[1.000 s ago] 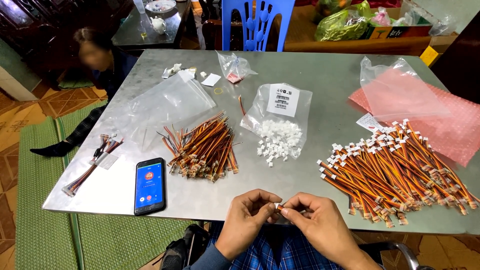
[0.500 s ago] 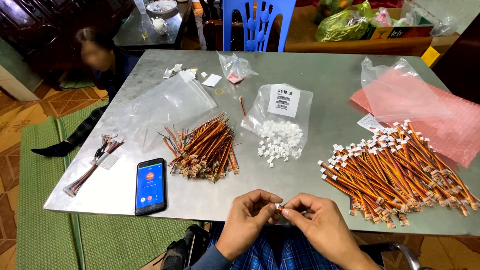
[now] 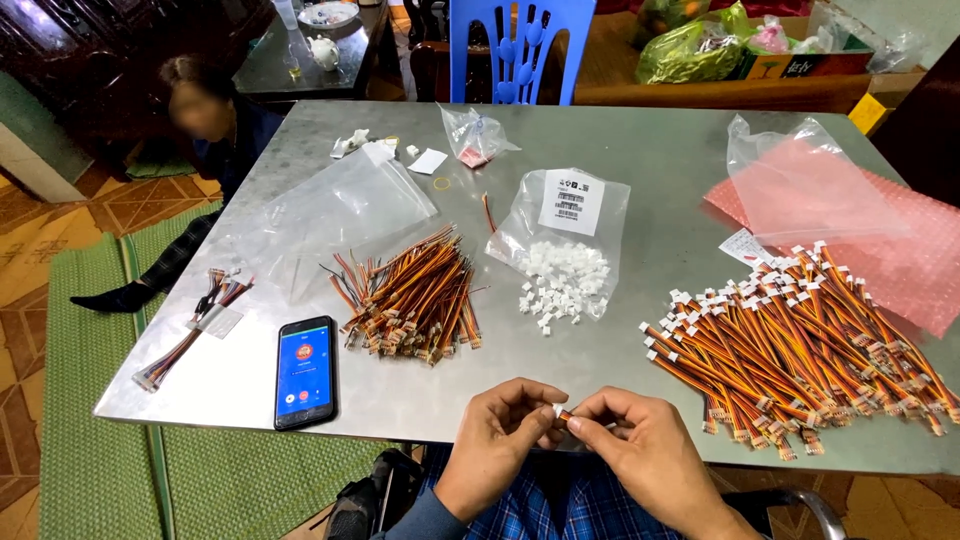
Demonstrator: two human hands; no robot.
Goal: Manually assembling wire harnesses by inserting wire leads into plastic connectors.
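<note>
Grip: both hands meet at the near table edge, fingertips pinched together on one small piece between them.
Left hand (image 3: pixel 497 432): thumb and forefinger closed on a tiny white connector (image 3: pixel 557 409).
Right hand (image 3: pixel 640 445): fingers clenched around a short orange-striped wire lead (image 3: pixel 566 415), its end touching the connector.
Where the held piece is: just above the person's lap, in front of the steel table (image 3: pixel 640 160), apart from all the piles.
Clear bag with label (image 3: pixel 570 235): middle of the table, flat, a white rectangular label with dark print near its top; loose white connectors (image 3: pixel 560 285) spill from its mouth toward the hands.
Pink bubble bag (image 3: pixel 900 240): far right, lying flat, with a clear plastic bag (image 3: pixel 790 170) on its left part.
Small paper slip (image 3: pixel 745 247): white, at the pink bag's near-left edge.
Empty clear bags (image 3: pixel 340 215): left of centre, flat and wrinkled.
Small knotted bag (image 3: pixel 475 135): far centre, clear, something red and white inside.
Finished wire pile (image 3: pixel 800 340): right, white-tipped, near the right hand.
Bare wire bundle (image 3: pixel 415 295): centre left.
Phone (image 3: pixel 304 371): near left edge, blue screen lit.
</note>
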